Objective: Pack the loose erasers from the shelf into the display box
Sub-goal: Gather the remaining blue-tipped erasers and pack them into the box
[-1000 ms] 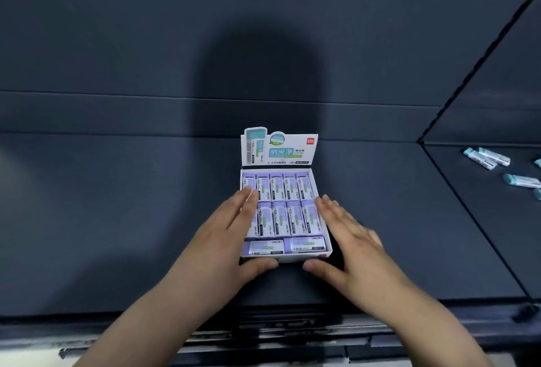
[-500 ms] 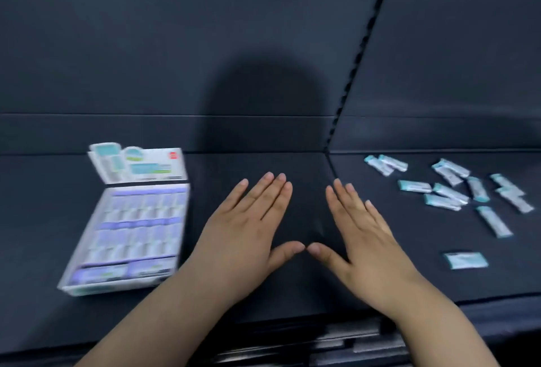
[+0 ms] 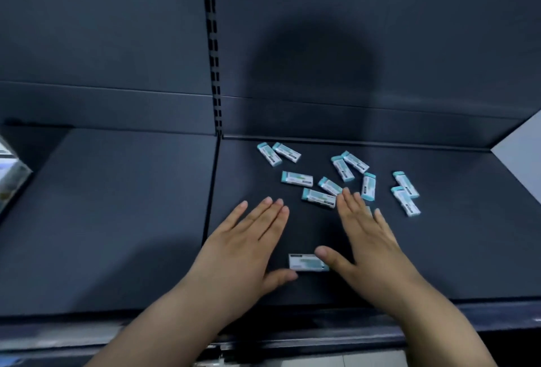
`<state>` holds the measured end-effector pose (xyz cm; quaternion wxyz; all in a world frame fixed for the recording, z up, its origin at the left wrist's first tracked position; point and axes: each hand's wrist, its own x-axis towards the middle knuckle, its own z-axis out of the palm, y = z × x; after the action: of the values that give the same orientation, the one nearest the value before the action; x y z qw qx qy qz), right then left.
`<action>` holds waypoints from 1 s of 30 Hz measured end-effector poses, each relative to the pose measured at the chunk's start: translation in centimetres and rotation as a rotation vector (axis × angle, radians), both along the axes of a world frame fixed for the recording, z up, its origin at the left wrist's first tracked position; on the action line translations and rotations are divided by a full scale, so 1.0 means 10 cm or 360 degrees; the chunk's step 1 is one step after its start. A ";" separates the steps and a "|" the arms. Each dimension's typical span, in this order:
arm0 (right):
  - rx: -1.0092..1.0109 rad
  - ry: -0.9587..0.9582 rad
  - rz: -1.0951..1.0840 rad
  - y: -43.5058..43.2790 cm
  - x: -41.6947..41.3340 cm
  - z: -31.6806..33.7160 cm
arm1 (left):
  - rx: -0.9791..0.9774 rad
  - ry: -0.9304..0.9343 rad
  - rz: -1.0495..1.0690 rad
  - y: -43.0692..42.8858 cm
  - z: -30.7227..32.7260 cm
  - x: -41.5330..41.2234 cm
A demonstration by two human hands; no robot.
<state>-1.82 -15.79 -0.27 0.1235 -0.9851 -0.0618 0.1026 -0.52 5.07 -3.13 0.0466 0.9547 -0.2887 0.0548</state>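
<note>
Both hands are out over the right bay of the dark shelf (image 3: 117, 220), palms down.

Left hand (image 3: 243, 249): fingers straight, slightly fanned, holding nothing.
Right hand (image 3: 369, 246): fingers also straight and empty. Its thumb tip lies over the right end of the nearest eraser (image 3: 304, 262), which sits between the two thumbs near the front edge. I cannot tell whether the palms press the shelf or hover.

Loose erasers (image 3: 297, 178): about a dozen white sleeves with teal ends lie flat at mixed angles, mostly far of the right hand. Two are just beside its fingertips and one is partly hidden under them.

Display box (image 3: 10, 173): probably the pale blurred sliver at the far left edge, well apart from the erasers. Its contents are not readable.

Judgement: the step in hand is gathering.
- Pinch the near eraser by its long sides first.
- Draw the scattered ones together and stack them with the teal ends all one way, so they drop into rows.
- Rake inward, not toward the front edge, where the smooth sleeves would likely slide off.
- The box is far away, so carry a squared handful rather than single pieces.
</note>
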 end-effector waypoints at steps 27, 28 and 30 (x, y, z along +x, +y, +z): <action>0.0119 -0.0216 -0.0229 -0.65 0.19 -0.20 | -0.0259 0.0388 0.0184 -0.61 0.05 0.11; 0.0119 -0.0241 -0.0215 -0.62 0.21 -0.21 | -0.0232 0.0378 0.0169 -0.63 0.05 0.12; 0.0121 -0.0261 -0.0177 -0.58 0.22 -0.21 | -0.0158 0.0375 0.0165 -0.68 0.06 0.13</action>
<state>0.37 -21.60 -2.39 0.1608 -0.9867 -0.0209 0.0122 0.81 -1.70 -2.57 0.1246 0.9646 -0.2285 -0.0412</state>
